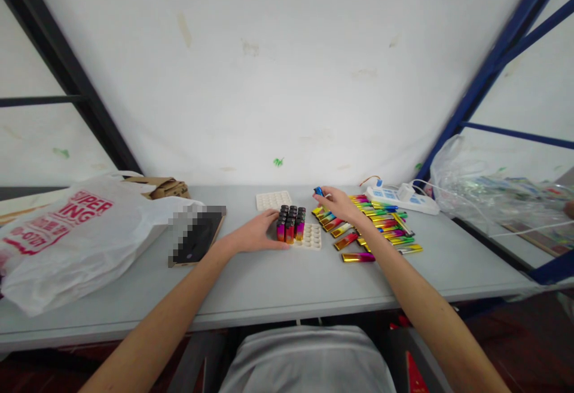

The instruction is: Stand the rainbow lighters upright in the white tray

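Observation:
Upright lighters (290, 230) with black tops and purple, red and orange shiny bodies stand close together in the left part of a white tray with round holes (313, 237). My left hand (255, 232) grips the tray's left end, the thumb along the front edge and the fingers at the back left, beside the lighters. Raised a little above the table, right of the tray, my right hand (336, 203) pinches a blue lighter (318, 191) between thumb and fingers. Below and beyond my right hand lies a loose pile of metallic multicoloured lighters (345, 241).
Behind the filled tray lies a second white holed tray (272, 200). A dark phone-like device (200, 237), partly pixelated, and a white plastic bag (85, 231) are on the left. A white power strip (419, 200) with cables sits at the back right, near a blue frame (484, 76).

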{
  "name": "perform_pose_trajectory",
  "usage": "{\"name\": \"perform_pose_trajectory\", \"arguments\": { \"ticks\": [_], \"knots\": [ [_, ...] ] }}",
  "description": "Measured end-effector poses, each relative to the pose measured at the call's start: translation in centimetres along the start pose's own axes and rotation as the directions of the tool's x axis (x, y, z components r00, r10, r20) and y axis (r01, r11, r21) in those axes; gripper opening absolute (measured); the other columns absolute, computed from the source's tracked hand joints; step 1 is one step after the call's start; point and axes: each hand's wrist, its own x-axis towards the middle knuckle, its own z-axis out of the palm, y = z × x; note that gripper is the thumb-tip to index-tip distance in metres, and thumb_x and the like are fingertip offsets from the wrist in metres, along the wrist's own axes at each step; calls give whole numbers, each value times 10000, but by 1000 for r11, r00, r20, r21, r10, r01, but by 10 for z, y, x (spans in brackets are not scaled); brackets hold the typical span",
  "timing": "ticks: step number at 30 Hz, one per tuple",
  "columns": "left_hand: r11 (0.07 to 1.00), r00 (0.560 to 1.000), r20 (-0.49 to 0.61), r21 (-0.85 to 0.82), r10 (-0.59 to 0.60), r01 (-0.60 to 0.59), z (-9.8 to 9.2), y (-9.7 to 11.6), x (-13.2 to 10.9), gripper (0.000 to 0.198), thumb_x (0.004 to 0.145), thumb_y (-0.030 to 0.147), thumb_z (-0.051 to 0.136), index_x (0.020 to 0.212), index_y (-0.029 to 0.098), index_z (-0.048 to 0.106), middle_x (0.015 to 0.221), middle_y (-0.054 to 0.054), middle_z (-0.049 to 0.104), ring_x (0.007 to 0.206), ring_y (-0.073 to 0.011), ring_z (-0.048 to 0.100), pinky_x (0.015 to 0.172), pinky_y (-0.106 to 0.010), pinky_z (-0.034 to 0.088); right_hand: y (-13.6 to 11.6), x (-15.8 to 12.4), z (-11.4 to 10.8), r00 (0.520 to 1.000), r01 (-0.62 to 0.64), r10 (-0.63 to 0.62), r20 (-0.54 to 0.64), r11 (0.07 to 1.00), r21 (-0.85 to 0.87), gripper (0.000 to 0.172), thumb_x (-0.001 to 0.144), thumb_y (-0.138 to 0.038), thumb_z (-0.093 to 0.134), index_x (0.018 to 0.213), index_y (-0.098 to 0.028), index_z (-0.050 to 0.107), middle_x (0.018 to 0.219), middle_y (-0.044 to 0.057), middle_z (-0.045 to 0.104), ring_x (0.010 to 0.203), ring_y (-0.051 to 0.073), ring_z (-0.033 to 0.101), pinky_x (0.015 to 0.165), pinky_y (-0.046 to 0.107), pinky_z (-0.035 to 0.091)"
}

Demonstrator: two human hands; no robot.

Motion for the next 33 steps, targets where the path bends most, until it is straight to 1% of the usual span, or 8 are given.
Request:
{"name": "perform_pose_trajectory", "arguments": {
  "ticks": [3,6,9,12,14,17,25,33],
  "knots": [
    [1000,1000,9,8,-4,4,0,-1,0,856,721,643,825,1378,145,596,1447,-187,597,1339,-400,561,1171,-496,428,-8,-12,8,1000,16,-9,-22,934,357,359,962,-570,557,998,-214,580,841,-4,621,643,132,582,618,262,460],
    [1000,1000,12,10,-6,6,0,0,0,878,726,644,824,1395,131,580,1455,-196,585,1350,-395,552,1182,-486,416,-18,-21,17,999,-44,45,10,856,515,413,951,-641,530,1047,-239,528,690,-74,446,510,101,390,493,231,326],
    [1000,1000,3,-4,14,-14,-1,1,-1,859,730,631,829,1391,142,581,1440,-182,598,1349,-386,553,1180,-476,418,-27,-27,23,995,-36,69,-67,913,407,424,957,-664,497,962,-242,530,645,-72,392,534,120,357,499,244,282],
    [999,999,2,-30,35,-34,-1,2,-1,820,742,618,827,1380,162,589,1430,-161,610,1336,-376,563,1168,-473,431,-33,-31,27,979,31,4,-206,986,165,468,969,-653,475,773,-228,475,659,-41,430,628,137,410,574,264,303],
    [999,999,3,-33,36,-35,-1,2,0,811,744,611,828,1375,161,591,1426,-159,615,1331,-377,567,1162,-472,435,-36,-34,29,974,47,-31,-225,997,66,513,965,-654,472,695,-223,405,645,-39,402,647,137,399,596,272,288],
    [999,1000,8,-24,25,-25,-1,1,0,820,739,604,832,1383,160,584,1433,-160,613,1338,-384,563,1163,-475,435,-39,-36,32,970,35,-20,-240,998,58,525,947,-638,465,641,-228,344,614,-41,336,621,131,354,586,284,252],
    [999,1000,-7,-38,11,-11,-2,2,-1,841,719,615,837,1395,185,581,1449,-149,614,1344,-393,564,1164,-486,438,-43,-37,37,942,-30,63,-328,994,105,359,853,-465,454,596,-237,352,574,-36,319,592,138,350,565,292,228],
    [999,1000,14,-36,-5,6,-2,2,-1,859,728,625,831,1400,163,564,1452,-167,600,1340,-380,565,1167,-467,431,-42,-38,34,948,3,5,-318,1000,23,422,944,-515,435,636,-231,384,587,-36,389,607,144,412,599,278,286]
  ]
}}
